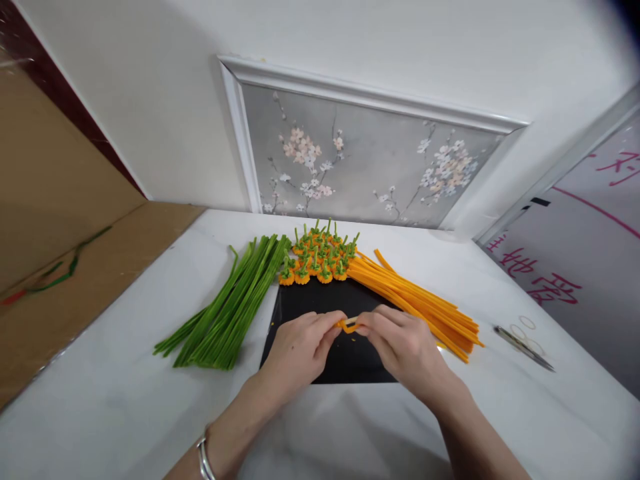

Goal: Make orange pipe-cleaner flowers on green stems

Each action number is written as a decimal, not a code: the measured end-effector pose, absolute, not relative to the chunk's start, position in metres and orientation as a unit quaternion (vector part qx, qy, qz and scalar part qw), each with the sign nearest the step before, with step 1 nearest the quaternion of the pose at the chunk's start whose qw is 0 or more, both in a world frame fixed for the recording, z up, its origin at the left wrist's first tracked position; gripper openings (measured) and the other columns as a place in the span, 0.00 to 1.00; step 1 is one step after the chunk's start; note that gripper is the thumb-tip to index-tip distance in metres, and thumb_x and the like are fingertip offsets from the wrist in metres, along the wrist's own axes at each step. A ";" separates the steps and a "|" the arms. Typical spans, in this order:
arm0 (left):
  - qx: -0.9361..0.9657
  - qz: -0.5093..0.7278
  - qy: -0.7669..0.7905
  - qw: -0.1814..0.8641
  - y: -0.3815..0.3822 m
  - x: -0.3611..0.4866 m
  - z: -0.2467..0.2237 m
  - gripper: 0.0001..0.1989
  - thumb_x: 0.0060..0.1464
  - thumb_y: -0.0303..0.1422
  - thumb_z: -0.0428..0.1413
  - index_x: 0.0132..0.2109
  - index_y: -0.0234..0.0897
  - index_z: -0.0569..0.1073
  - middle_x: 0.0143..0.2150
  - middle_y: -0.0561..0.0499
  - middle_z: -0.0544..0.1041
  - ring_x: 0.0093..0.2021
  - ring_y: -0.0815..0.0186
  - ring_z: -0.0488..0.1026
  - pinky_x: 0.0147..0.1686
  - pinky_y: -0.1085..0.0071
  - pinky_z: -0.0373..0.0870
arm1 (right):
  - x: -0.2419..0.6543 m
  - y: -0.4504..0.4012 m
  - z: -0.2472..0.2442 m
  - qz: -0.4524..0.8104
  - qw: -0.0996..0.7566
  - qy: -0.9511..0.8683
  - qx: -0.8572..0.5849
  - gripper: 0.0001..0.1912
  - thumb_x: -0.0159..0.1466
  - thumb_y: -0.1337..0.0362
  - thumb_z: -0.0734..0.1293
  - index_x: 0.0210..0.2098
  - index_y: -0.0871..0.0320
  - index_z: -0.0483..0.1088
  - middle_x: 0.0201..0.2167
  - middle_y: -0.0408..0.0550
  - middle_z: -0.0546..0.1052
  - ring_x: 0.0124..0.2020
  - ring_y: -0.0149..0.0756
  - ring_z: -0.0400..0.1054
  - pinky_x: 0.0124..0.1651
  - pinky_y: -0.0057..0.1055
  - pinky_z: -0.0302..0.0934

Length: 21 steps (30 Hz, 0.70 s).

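Above a black mat, my left hand pinches one end of a short orange fuzzy stem. The fingertips of my right hand are closed on its other end, beside a thin pale stick. Beyond my hands stands a cluster of small orange pieces with green stems, close together at the mat's far edge. To the left lies a bundle of green fuzzy stems; a bundle of orange fuzzy stems lies to the right, partly behind my right hand.
Tweezers and several thin rings lie on the white table at the right. Cardboard borders the left side. A framed floral panel is on the wall behind, and a board with red writing stands at the right.
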<state>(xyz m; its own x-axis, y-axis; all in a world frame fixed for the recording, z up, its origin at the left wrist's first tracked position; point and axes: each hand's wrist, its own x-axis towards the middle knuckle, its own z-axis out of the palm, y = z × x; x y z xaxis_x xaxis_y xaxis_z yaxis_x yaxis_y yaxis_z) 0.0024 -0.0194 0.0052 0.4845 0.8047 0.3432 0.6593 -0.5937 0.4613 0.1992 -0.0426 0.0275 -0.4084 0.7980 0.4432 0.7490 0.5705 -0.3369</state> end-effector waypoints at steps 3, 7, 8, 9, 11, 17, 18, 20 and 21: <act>0.863 0.275 0.402 0.132 -0.021 0.004 0.008 0.10 0.61 0.32 0.51 0.47 0.40 0.74 0.35 0.52 0.79 0.32 0.66 0.74 0.31 0.73 0.67 | 0.202 -0.037 0.027 0.065 0.324 -0.813 -0.479 0.14 0.70 0.61 0.57 0.38 0.57 0.73 0.30 0.48 0.74 0.30 0.33 0.69 0.35 0.29 0.60; 0.866 0.282 0.392 0.130 -0.023 0.007 0.012 0.07 0.60 0.34 0.53 0.38 0.40 0.76 0.26 0.54 0.76 0.26 0.68 0.69 0.26 0.73 0.62 | 0.206 -0.028 0.023 0.102 0.366 -0.786 -0.488 0.12 0.69 0.60 0.59 0.40 0.55 0.73 0.34 0.48 0.76 0.33 0.33 0.70 0.38 0.29 0.62; 0.866 0.287 0.390 0.127 -0.024 0.007 0.012 0.07 0.59 0.34 0.54 0.36 0.40 0.76 0.25 0.55 0.75 0.25 0.69 0.68 0.25 0.73 0.61 | 0.208 -0.026 0.021 0.111 0.367 -0.782 -0.491 0.12 0.69 0.60 0.59 0.41 0.54 0.73 0.34 0.48 0.76 0.33 0.33 0.71 0.38 0.29 0.63; 0.866 0.290 0.388 0.124 -0.024 0.007 0.013 0.07 0.59 0.33 0.54 0.34 0.40 0.76 0.24 0.55 0.73 0.25 0.69 0.67 0.25 0.73 0.60 | 0.209 -0.024 0.020 0.119 0.362 -0.780 -0.496 0.12 0.69 0.59 0.59 0.40 0.54 0.74 0.35 0.48 0.76 0.33 0.34 0.71 0.38 0.29 0.63; 0.867 0.293 0.386 0.116 -0.025 0.007 0.013 0.08 0.59 0.33 0.54 0.33 0.40 0.75 0.22 0.55 0.71 0.24 0.69 0.66 0.24 0.73 0.59 | 0.210 -0.021 0.018 0.133 0.333 -0.783 -0.508 0.12 0.69 0.59 0.60 0.39 0.54 0.74 0.34 0.47 0.76 0.32 0.34 0.71 0.38 0.29 0.62; 0.850 0.313 0.403 0.133 -0.024 0.005 0.007 0.10 0.59 0.34 0.54 0.48 0.41 0.73 0.33 0.53 0.78 0.30 0.68 0.72 0.31 0.74 0.66 | 0.210 -0.024 0.015 0.165 0.183 -0.834 -0.493 0.11 0.68 0.66 0.61 0.33 0.54 0.73 0.27 0.42 0.75 0.28 0.32 0.69 0.30 0.27 0.54; 0.848 0.316 0.404 0.134 -0.024 0.004 0.005 0.13 0.59 0.33 0.54 0.51 0.42 0.72 0.35 0.52 0.79 0.31 0.68 0.73 0.32 0.74 0.67 | 0.210 -0.026 0.015 0.169 0.166 -0.844 -0.482 0.11 0.67 0.66 0.61 0.31 0.54 0.73 0.26 0.42 0.74 0.28 0.32 0.68 0.30 0.27 0.53; 0.852 0.318 0.396 0.126 -0.022 0.003 0.003 0.15 0.60 0.32 0.53 0.54 0.43 0.71 0.37 0.52 0.80 0.32 0.67 0.73 0.32 0.73 0.68 | 0.210 -0.031 0.016 0.176 0.143 -0.858 -0.461 0.12 0.67 0.65 0.62 0.28 0.54 0.71 0.25 0.41 0.74 0.26 0.31 0.67 0.30 0.27 0.52; 0.856 0.318 0.389 0.120 -0.022 0.002 0.002 0.15 0.61 0.31 0.52 0.54 0.43 0.72 0.38 0.52 0.81 0.32 0.67 0.74 0.32 0.73 0.69 | 0.209 -0.034 0.016 0.178 0.135 -0.863 -0.454 0.12 0.67 0.64 0.62 0.27 0.54 0.70 0.24 0.41 0.74 0.25 0.31 0.66 0.30 0.27 0.51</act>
